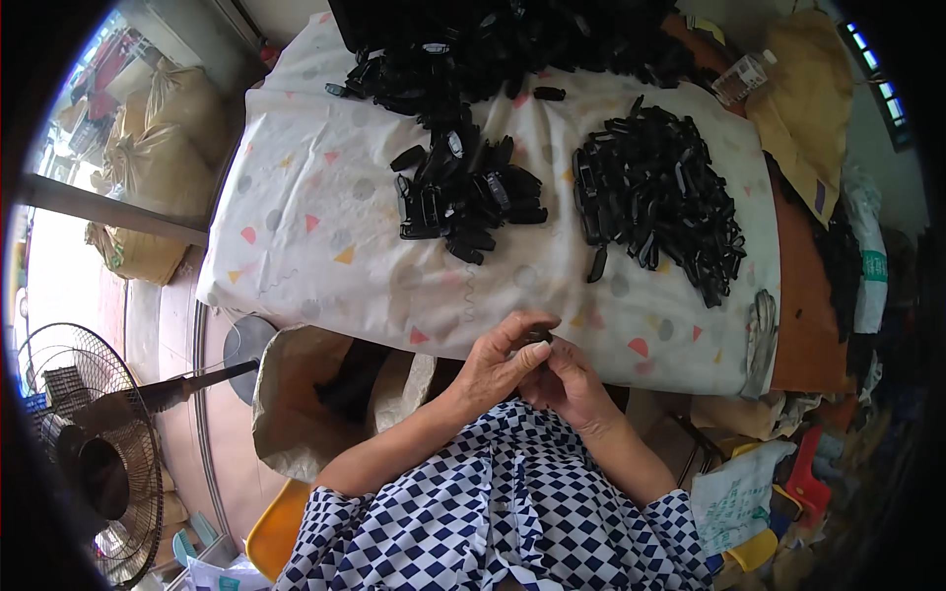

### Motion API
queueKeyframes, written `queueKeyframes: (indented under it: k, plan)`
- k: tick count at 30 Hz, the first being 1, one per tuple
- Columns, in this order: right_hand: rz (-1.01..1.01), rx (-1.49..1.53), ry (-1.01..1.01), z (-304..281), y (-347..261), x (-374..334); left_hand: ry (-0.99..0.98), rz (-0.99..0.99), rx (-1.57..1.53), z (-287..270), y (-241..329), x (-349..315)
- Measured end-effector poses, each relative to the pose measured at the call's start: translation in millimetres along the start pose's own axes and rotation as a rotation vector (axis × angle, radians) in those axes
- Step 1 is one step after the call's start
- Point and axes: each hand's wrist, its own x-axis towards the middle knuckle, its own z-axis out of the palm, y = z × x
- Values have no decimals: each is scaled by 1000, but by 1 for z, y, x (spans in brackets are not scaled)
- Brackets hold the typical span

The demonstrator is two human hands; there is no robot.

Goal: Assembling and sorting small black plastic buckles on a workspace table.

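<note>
Just over the front edge of the cloth-covered table, my two hands meet around a small dark piece, mostly hidden by fingers. My left hand is closed on it with thumb and forefinger. The fingers of my right hand press against it from the other side. Ahead of my hands lies a loose pile of small black elongated plastic pieces, some with shiny faces. To the right a denser pile of similar black pieces spreads out. One single piece lies apart between the heaps.
A large black heap covers the table's far side. A clear bottle and brown paper lie at the far right; pale gloves rest on the right edge. An open sack and a fan stand at left.
</note>
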Motion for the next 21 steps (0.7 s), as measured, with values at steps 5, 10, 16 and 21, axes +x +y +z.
queueKeyframes:
  k: [5, 10, 16, 21]
  plan:
    - [-48, -317, -72, -8, -21, 3, 69, 176, 122, -8, 1, 4]
    - [-524, -1370, 564, -60, -62, 20, 438, 538, 1201, -51, 41, 26]
    - [-644, -1671, 686, -75, -67, 53, 337, 561, 1726, -72, 45, 44]
    - [-819, -1672, 521, -58, -61, 54, 216, 475, 1830, -70, 46, 39]
